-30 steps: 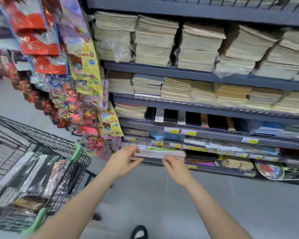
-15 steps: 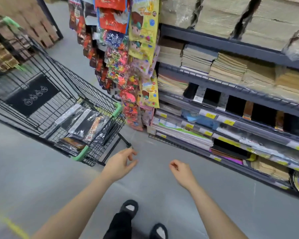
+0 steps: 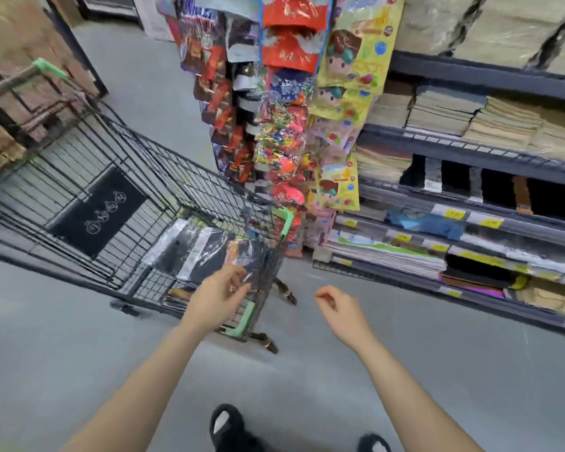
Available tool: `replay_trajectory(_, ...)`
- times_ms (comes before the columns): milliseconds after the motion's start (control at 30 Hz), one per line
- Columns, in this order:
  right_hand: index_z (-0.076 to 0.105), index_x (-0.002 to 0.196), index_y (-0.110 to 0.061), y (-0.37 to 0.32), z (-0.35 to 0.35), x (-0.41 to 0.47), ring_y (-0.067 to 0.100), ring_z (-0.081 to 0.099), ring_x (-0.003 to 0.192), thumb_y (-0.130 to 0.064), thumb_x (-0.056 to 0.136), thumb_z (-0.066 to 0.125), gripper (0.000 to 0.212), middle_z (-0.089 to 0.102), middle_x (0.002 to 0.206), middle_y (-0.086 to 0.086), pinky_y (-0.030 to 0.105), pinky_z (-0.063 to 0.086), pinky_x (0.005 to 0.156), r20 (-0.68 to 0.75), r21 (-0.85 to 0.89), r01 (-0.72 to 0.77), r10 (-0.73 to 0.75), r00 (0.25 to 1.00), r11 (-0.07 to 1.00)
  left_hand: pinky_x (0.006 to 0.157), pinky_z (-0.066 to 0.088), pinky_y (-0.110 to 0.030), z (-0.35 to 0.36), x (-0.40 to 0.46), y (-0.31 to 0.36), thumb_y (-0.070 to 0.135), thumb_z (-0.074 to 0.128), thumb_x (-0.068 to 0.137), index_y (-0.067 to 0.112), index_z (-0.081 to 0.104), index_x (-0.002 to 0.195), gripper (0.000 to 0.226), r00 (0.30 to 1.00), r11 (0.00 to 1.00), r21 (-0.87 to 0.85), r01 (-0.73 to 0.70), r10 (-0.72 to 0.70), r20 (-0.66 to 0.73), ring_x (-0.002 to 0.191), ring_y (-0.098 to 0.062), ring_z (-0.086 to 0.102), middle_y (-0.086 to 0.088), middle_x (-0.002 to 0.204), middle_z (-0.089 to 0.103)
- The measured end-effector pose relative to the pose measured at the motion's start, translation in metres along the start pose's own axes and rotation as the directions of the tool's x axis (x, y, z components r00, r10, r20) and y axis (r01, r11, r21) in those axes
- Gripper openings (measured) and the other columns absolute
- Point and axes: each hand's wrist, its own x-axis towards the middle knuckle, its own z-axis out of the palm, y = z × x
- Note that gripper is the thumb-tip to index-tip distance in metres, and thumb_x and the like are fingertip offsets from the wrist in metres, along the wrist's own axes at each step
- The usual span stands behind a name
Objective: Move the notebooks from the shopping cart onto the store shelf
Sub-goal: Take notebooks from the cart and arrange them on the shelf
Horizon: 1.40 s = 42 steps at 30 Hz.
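Head view: The left hand [image 3: 217, 296] reaches over the front corner of the shopping cart [image 3: 118, 177], its grip spread, fingers above the plastic-wrapped notebooks [image 3: 196, 249] that lie in the cart's front end. The right hand [image 3: 341, 309] hangs over the floor [image 3: 405, 347], fingers loosely curled and empty. The store shelf [image 3: 463, 223] stands to the right, stacked with notebooks.

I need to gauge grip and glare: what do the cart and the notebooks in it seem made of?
Shopping cart: dark coated metal wire, judging by its thin grid, with green, likely plastic, corner guards. Notebooks: apparently paper in clear plastic wrap, given the white glare and crinkles.
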Motion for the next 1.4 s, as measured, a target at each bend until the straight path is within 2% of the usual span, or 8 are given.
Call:
replay_trajectory(267, 0.063, 0.102, -0.01, -0.108, 0.108, 0.031, 0.01, 0.053, 0.081, -0.01, 0.091, 0.049, 0.018, 0.06, 0.093, 0.001, 0.004, 0.04, 0.065, 0.044, 0.086, -0.028, 0.024, 0.999, 0.996, 0.059, 0.05, -0.03, -0.097, 0.02, -0.11, 0.03, 0.06, 0.087, 0.024, 0.057, 0.107, 0.021, 0.997, 0.996, -0.045, 0.071, -0.072, -0.022, 0.063, -0.009, 0.06, 0.007, 0.08, 0.061)
replay_trajectory(400, 0.064, 0.101, -0.013, -0.135, 0.14, 0.062, 0.013, 0.056, 0.089, -0.014, 0.091, 0.05, 0.017, 0.062, 0.097, 0.0, 0.02, 0.041, 0.079, 0.062, 0.094, -0.049, 0.044, 0.997, 0.994, 0.064, 0.053, -0.033, -0.112, 0.042, -0.145, 0.031, 0.06, 0.087, 0.025, 0.056, 0.108, 0.021, 0.987, 0.984, -0.077, 0.16, -0.16, 0.013, 0.066, -0.01, 0.06, 0.009, 0.082, 0.061)
replay_trajectory(600, 0.058, 0.111, -0.01, -0.148, 0.182, 0.12, 0.014, 0.053, 0.094, -0.014, 0.092, 0.048, 0.022, 0.058, 0.099, -0.001, 0.016, 0.039, 0.074, 0.134, 0.112, -0.128, 0.113, 0.985, 0.985, 0.058, 0.041, -0.02, -0.13, 0.083, -0.198, 0.028, 0.061, 0.087, 0.019, 0.059, 0.106, 0.021, 0.97, 0.97, -0.05, 0.237, -0.233, 0.068, 0.06, -0.001, 0.053, 0.006, 0.093, 0.064)
replay_trajectory(767, 0.055, 0.112, -0.013, -0.151, 0.226, 0.168, 0.014, 0.057, 0.092, -0.017, 0.093, 0.047, 0.021, 0.057, 0.102, -0.002, 0.027, 0.048, 0.084, 0.142, 0.124, -0.241, 0.223, 0.964, 0.963, 0.056, 0.04, -0.018, -0.137, 0.126, -0.242, 0.033, 0.06, 0.086, 0.023, 0.057, 0.109, 0.025, 0.961, 0.97, 0.006, 0.245, -0.243, 0.128, 0.063, 0.001, 0.054, 0.012, 0.085, 0.062)
replay_trajectory(967, 0.053, 0.119, -0.017, -0.139, 0.298, 0.219, 0.013, 0.059, 0.091, -0.015, 0.09, 0.052, 0.029, 0.058, 0.11, 0.0, 0.012, 0.043, 0.069, 0.078, 0.085, -0.315, 0.308, 0.948, 0.945, 0.053, 0.036, -0.013, -0.104, 0.186, -0.315, 0.029, 0.06, 0.087, 0.018, 0.059, 0.11, 0.026, 0.928, 0.97, 0.012, 0.242, -0.235, 0.287, 0.063, -0.005, 0.054, 0.008, 0.086, 0.064)
replay_trajectory(1200, 0.046, 0.128, -0.021, -0.093, 0.386, 0.26, 0.015, 0.046, 0.12, -0.03, 0.089, 0.054, 0.041, 0.048, 0.129, 0.0, 0.024, 0.035, 0.102, -0.082, -0.021, -0.46, 0.457, 0.885, 0.887, 0.095, 0.048, -0.039, -0.029, 0.234, -0.394, 0.029, 0.061, 0.087, 0.012, 0.052, 0.125, 0.042, 0.824, 0.973, 0.072, 0.221, -0.226, 0.52, 0.102, -0.021, 0.059, -0.004, 0.109, 0.062)
replay_trajectory(1300, 0.038, 0.134, -0.02, -0.081, 0.406, 0.269, 0.021, 0.042, 0.125, -0.032, 0.089, 0.054, 0.05, 0.044, 0.134, 0.006, 0.027, 0.034, 0.104, -0.142, -0.088, -0.51, 0.496, 0.857, 0.856, 0.101, 0.035, -0.029, -0.01, 0.239, -0.403, 0.031, 0.055, 0.091, 0.007, 0.042, 0.134, 0.05, 0.755, 0.974, 0.074, 0.215, -0.214, 0.621, 0.112, -0.018, 0.048, 0.004, 0.112, 0.054)
replay_trajectory(1400, 0.039, 0.133, -0.013, -0.076, 0.418, 0.279, 0.027, 0.042, 0.124, -0.032, 0.083, 0.061, 0.058, 0.046, 0.131, 0.012, 0.032, 0.035, 0.103, -0.226, -0.048, -0.543, 0.52, 0.824, 0.838, 0.089, 0.04, -0.017, 0.002, 0.238, -0.404, 0.019, 0.06, 0.09, 0.002, 0.049, 0.126, 0.042, 0.802, 0.961, -0.013, 0.277, -0.224, 0.555, 0.098, -0.013, 0.051, 0.001, 0.108, 0.053)
